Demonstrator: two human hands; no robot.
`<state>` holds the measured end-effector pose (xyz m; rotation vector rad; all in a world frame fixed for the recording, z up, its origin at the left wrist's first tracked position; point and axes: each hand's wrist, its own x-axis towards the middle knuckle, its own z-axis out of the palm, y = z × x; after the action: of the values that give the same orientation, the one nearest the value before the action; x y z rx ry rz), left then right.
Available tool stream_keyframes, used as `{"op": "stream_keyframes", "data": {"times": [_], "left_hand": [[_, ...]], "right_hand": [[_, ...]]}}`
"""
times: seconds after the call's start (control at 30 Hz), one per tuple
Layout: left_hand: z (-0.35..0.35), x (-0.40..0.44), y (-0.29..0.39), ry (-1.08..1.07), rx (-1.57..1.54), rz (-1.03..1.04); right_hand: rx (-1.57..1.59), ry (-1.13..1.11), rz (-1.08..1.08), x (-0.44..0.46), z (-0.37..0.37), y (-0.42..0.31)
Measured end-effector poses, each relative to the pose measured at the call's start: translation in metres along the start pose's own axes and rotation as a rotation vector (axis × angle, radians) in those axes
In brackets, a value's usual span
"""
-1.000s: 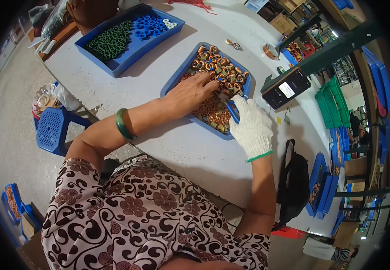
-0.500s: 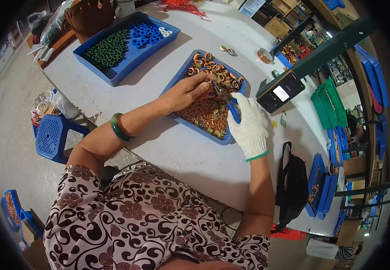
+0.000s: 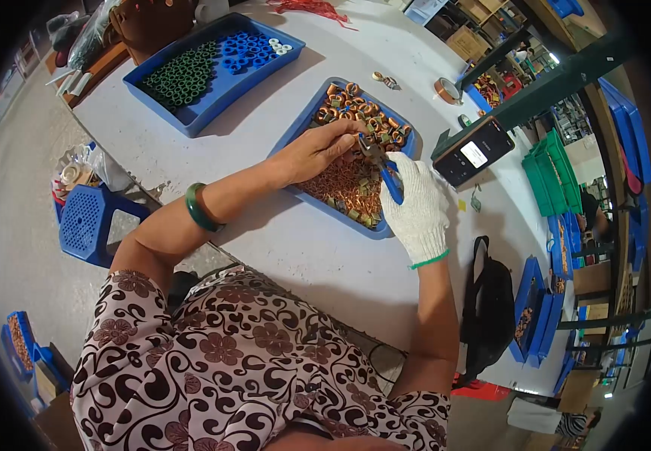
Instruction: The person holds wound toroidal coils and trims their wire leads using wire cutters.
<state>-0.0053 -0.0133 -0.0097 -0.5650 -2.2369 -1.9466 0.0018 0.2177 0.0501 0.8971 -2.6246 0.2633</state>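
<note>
My bare left hand (image 3: 314, 155), with a green bangle on the wrist, reaches over a blue tray (image 3: 295, 135). Its thumb and fingers pinch a small copper-wire coil, mostly hidden by the fingertips. My right hand (image 3: 418, 201) wears a white knitted glove and grips blue-handled cutting pliers (image 3: 391, 183). The pliers' jaws are right at my left fingertips; whether they touch the coil I cannot tell. Copper-wound ring coils (image 3: 386, 129) fill the far part of the tray. Short copper wire clippings (image 3: 334, 183) lie in its near part, with several greenish-yellow pieces among them.
A larger blue tray (image 3: 204, 120) at the back left holds green, blue and white rings. A phone (image 3: 474, 152) leans by a dark green metal bar (image 3: 521, 94). A tape roll (image 3: 446, 91), a black bag (image 3: 489, 308) and a green crate (image 3: 549, 177) are to the right.
The view has shifted slightly, so the trays and phone sit a little differently in frame. Both hands stay together over the tray, the pliers still at my left fingertips.
</note>
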Motion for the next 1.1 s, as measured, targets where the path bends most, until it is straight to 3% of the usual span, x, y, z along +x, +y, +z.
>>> {"op": "stream_keyframes", "data": {"times": [0.27,0.47,0.87,0.97,1.1], "left_hand": [[0.002,0.003,-0.017,0.012,0.015,0.087],[-0.002,0.001,-0.007,-0.037,0.099,0.007],[-0.003,-0.001,0.000,0.050,0.346,0.224],[-0.003,-0.001,0.005,0.006,0.309,0.155],[0.001,0.001,-0.012,0.079,0.293,0.264]], "right_hand": [[0.018,-0.033,0.034,-0.001,0.002,-0.001],[0.092,-0.027,0.015,-0.003,0.008,0.003],[0.105,-0.029,0.023,-0.006,0.011,-0.001],[0.197,-0.011,-0.015,-0.005,0.012,0.001],[0.225,-0.070,0.011,-0.004,0.009,0.001]]}}
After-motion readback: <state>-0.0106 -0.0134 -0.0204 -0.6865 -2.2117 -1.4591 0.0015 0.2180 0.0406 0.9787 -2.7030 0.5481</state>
